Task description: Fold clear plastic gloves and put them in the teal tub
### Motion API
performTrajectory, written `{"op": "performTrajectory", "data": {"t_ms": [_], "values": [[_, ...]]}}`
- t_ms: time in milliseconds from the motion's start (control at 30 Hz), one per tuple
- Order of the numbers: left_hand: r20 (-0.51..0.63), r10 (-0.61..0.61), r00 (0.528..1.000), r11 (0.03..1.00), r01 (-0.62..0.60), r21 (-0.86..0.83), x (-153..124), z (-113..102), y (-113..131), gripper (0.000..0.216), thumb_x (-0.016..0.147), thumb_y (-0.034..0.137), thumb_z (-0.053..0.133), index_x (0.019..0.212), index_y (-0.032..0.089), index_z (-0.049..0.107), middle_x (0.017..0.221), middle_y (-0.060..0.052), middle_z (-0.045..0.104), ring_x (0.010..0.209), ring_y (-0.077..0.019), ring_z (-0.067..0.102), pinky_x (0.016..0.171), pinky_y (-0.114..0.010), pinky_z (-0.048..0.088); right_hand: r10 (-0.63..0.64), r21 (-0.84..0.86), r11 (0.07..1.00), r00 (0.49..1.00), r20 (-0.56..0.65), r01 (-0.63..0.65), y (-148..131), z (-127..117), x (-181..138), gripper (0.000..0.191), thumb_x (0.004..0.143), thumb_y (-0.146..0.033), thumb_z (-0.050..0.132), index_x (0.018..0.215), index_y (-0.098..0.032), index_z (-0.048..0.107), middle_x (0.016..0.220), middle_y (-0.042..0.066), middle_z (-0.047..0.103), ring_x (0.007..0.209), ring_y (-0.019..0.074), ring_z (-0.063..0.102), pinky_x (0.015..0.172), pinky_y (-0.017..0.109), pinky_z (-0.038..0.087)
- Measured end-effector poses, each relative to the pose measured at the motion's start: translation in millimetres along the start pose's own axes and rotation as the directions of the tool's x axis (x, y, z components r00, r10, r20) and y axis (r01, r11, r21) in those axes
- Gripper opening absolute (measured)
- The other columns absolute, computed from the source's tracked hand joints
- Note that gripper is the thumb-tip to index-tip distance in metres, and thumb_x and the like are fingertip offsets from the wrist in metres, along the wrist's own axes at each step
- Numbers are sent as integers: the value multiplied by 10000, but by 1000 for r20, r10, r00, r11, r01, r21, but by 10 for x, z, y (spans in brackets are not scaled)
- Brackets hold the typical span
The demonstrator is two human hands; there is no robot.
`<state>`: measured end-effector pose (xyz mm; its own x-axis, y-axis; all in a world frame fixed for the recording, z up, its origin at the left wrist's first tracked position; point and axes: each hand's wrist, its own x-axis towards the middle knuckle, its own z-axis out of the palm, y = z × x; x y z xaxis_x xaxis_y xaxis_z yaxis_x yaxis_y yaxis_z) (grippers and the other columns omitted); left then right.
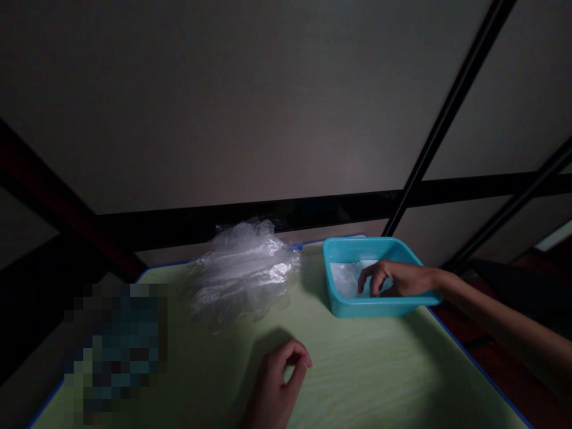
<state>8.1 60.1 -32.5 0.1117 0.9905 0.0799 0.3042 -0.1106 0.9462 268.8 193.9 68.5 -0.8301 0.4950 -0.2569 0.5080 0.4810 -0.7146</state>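
Note:
My right hand reaches from the right into a teal plastic bin. Its fingers curl down onto a piece of clear plastic lying on the bin's floor. My left hand rests on the light green table near the front. Its thumb and forefinger are curled into a loose ring, and nothing shows between them. A crumpled heap of clear plastic bags lies at the far side of the table, left of the bin and beyond my left hand.
The table has a blue edge and ends close behind the bin and the heap. Dark bars and a pale wall stand behind it. A blurred-out patch covers the table's left part. The light is dim.

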Motion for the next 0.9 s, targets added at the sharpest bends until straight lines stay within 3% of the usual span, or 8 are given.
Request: {"op": "performTrajectory", "data": {"t_ms": [133, 267, 367, 533, 733, 900], "values": [[7, -3, 1000, 1000, 2, 6, -6, 5, 11, 176, 766, 216, 496, 601, 172, 539, 591, -8, 573, 601, -146, 544, 578, -204, 392, 28, 85, 996, 998, 65, -33, -63, -120, -67, 271, 673, -55, 508, 822, -180, 697, 1082, 70, 562, 897, 183, 569, 627, 243, 466], [8, -15, 1000, 1000, 15, 3, -9, 10, 19, 172, 763, 214, 497, 603, 173, 541, 589, -6, 569, 601, -147, 544, 577, -205, 390, 85, 131, 988, 996, -17, -82, -95, -167, 6, 260, 670, -92, 508, 848, -172, 680, 859, 36, 609, 637, 132, 589, 575, 256, 467], [4, -21, 1000, 1000, 21, -1, -3, 13, 22, 163, 756, 206, 498, 602, 171, 540, 589, -7, 568, 603, -149, 544, 577, -207, 391, 110, 70, 992, 994, -16, -109, -102, -95, 168, 277, 620, -44, 498, 799, -166, 670, 677, -5, 599, 551, 114, 548, 525, 223, 426], [6, -32, 999, 999, 32, 5, -2, 23, 29, 166, 754, 196, 484, 599, 168, 534, 591, -11, 564, 607, -150, 541, 578, -210, 388, 74, -6, 997, 997, 30, -74, -50, 71, 395, 401, 517, 52, 435, 758, -189, 646, 706, -16, 607, 598, 113, 525, 530, 202, 385], [6, -10, 1000, 1000, 10, -15, -2, 31, 33, 162, 746, 201, 476, 597, 174, 532, 586, -9, 559, 602, -149, 532, 580, -214, 384, 114, -118, 987, 992, 46, -107, 47, 135, 465, 264, 570, -21, 520, 746, -194, 615, 678, -22, 595, 608, 134, 536, 553, 231, 388], [-2, 4, 1000, 999, -4, -38, 11, 39, 39, 157, 731, 177, 469, 587, 181, 532, 580, -4, 558, 600, -148, 531, 576, -217, 386, 140, -185, 971, 988, -57, -149, -183, -42, 404, 168, 610, -81, 575, 750, -173, 583, 637, -22, 581, 503, 119, 541, 503, 221, 374]]}}
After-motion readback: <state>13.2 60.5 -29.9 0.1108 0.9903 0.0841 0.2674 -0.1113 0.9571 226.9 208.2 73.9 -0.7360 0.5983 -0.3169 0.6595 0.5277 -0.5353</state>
